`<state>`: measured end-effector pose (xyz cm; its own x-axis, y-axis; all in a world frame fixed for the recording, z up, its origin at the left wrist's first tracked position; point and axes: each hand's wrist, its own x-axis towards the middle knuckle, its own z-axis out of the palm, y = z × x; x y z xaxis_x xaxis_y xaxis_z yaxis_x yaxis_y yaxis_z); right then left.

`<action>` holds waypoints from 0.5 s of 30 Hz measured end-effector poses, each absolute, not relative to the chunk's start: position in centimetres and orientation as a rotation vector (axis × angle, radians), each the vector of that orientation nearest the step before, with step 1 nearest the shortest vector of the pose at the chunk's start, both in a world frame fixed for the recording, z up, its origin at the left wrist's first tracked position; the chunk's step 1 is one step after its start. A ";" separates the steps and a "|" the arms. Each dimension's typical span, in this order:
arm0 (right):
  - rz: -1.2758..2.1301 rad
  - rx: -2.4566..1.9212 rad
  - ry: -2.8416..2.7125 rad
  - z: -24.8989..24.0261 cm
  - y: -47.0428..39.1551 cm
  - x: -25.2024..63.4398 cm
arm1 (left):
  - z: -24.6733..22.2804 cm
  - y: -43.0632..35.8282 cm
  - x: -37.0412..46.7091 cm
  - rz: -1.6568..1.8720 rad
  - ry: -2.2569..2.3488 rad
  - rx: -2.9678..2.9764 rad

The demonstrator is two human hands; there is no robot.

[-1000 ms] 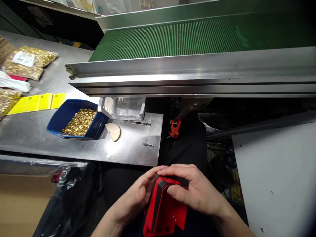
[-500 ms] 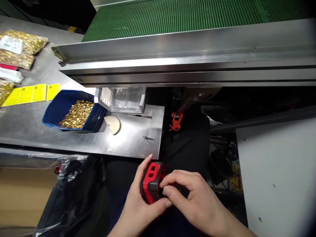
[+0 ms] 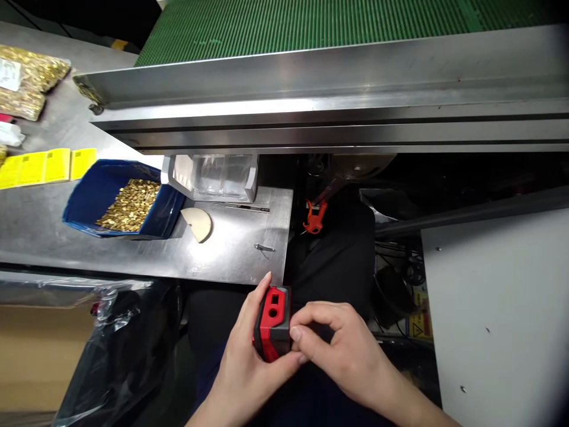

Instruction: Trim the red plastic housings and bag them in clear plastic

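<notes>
A small red and black plastic housing (image 3: 274, 323), with a square hole and a round hole in its red face, is above my lap. My left hand (image 3: 249, 359) is wrapped round it, thumb along the near side and fingers on the far left side. Against its right edge, my right hand (image 3: 335, 347) has thumb and index finger pinched together. Whatever the pinch holds, if anything, is hidden. Just beyond the housing, a nail clipper (image 3: 264, 248) lies near the corner of the metal table (image 3: 231, 261).
On the table stand a blue bin (image 3: 115, 198) of small brass parts and a clear-fronted grey bin (image 3: 217, 178). A cream half-disc (image 3: 198, 224) and a thin tool (image 3: 246, 207) lie beside them. A green conveyor (image 3: 311, 26) with a metal rail crosses the far side. Orange-handled cutters (image 3: 315, 217) hang below.
The housing has turned in my left hand, so its open right side no longer shows. My right fingers stay pinched at its edge. The view has shifted slightly.
</notes>
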<state>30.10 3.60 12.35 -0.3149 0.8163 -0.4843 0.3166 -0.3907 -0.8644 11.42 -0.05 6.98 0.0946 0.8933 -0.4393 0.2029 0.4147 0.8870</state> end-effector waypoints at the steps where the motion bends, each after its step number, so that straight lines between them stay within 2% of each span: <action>1: 1.770 -1.531 -1.420 12.3 3.7 30.2 | 7.0 0.1 11.4 0.673 1.390 1.094; 15: 1.818 -1.623 -1.312 11.2 3.2 29.9 | 6.9 0.9 10.6 0.603 1.301 1.354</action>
